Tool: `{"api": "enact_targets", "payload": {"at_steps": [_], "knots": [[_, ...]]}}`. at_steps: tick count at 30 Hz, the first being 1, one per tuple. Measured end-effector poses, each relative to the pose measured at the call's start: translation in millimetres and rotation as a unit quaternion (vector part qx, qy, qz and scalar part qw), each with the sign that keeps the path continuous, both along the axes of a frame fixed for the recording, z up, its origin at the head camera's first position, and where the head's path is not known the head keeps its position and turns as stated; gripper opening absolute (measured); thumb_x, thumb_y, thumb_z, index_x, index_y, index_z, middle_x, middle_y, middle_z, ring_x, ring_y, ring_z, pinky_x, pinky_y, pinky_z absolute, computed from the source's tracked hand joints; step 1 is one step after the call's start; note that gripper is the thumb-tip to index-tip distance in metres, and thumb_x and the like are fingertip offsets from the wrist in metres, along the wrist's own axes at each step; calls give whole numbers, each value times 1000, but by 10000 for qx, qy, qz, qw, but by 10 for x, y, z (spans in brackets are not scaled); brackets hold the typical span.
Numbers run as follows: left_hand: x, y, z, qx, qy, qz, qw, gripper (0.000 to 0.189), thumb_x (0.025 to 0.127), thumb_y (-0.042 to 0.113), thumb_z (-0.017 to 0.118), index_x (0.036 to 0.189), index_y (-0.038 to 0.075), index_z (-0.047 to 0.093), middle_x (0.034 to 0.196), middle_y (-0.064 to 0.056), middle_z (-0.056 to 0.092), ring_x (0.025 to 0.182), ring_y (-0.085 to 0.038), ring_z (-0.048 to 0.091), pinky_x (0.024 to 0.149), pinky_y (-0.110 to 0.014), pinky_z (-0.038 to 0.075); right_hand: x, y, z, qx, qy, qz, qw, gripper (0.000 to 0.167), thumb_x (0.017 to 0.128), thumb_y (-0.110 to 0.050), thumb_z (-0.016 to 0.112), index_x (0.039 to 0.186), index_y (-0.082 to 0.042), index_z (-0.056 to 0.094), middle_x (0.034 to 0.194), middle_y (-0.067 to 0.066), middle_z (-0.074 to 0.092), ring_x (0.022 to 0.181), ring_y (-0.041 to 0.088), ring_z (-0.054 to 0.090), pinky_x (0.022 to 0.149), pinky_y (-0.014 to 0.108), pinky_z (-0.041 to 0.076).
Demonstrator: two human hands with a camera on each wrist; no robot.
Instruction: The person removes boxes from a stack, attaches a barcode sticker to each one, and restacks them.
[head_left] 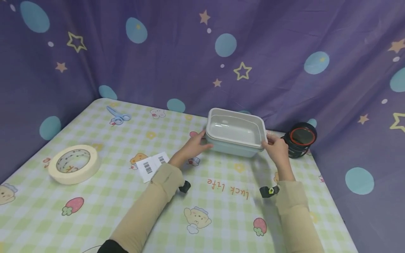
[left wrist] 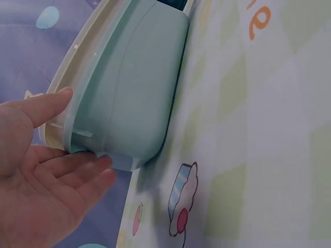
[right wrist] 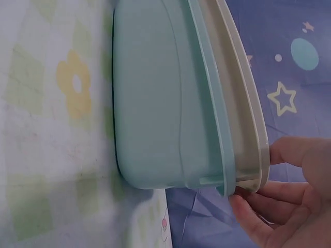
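Observation:
Two nested rectangular plastic bins sit in front of me toward the back of the table in the head view. The inner off-white bin (head_left: 235, 131) fits inside the pale green bin (head_left: 234, 149). My left hand (head_left: 192, 147) holds the left end, its thumb at the off-white rim and its fingers below the green rim in the left wrist view. At the right end my right hand (head_left: 276, 147) pinches the off-white rim (right wrist: 262, 160), with a finger touching the underside of the green rim. The inner floor looks bare.
A round black item (head_left: 300, 139) with a red ring stands close behind my right hand. To the left lie a white label sheet (head_left: 151, 167), a masking tape roll (head_left: 93, 165) and blue scissors (head_left: 117, 115). A purple curtain (head_left: 177, 56) hangs behind the checked tablecloth (head_left: 227, 211).

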State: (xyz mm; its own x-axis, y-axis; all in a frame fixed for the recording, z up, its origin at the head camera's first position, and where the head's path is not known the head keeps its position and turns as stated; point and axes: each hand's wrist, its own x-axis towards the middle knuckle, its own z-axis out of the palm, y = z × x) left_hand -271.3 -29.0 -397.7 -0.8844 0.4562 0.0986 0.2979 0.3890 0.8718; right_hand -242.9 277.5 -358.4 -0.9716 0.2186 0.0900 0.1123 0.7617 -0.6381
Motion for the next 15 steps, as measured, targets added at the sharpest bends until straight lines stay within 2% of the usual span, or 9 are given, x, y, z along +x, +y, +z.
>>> {"api": "enact_targets", "payload": {"at_steps": [4, 7, 15], "knots": [[57, -90, 16, 99, -110, 195, 9997, 76, 93, 22, 64, 154, 5, 20, 151, -19, 41, 134, -36, 47, 113, -45, 40, 56, -69, 5, -169, -166, 69, 9997, 51, 92, -21, 62, 137, 1, 51, 127, 22, 62, 118, 37, 60, 101, 50, 50], [95, -153, 33, 0, -62, 377, 9993, 73, 93, 23, 65, 152, 4, 27, 146, -19, 46, 130, -36, 51, 110, -44, 43, 99, -116, 28, -280, -178, 107, 9994, 51, 91, -20, 65, 135, 2, 52, 126, 23, 62, 117, 37, 61, 101, 49, 50], [190, -286, 46, -221, 27, 741, 9970, 66, 92, 21, 67, 147, 0, 36, 140, -21, 53, 124, -36, 56, 106, -42, 48, 202, -259, 51, -352, -46, 107, 9993, 50, 89, -20, 68, 132, 3, 56, 124, 21, 63, 115, 35, 63, 113, 49, 38]]}}
